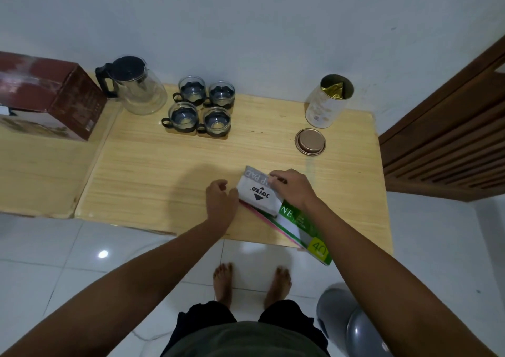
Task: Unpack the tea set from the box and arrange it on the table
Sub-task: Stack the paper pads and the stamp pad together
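A small grey packet lies on the counter near its front edge, long axis running away from the person. The right hand pinches its far right edge; the left hand, loosely curled, touches its left side. Glass teapot and four cups stand well behind.

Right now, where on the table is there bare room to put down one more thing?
The widest bare patch is the middle of the table, between the cups, the box and the left hand. A smaller one lies between the cups and the tin. Crowded: the back left by the teapot, and the front right, where both hands work on the packet.
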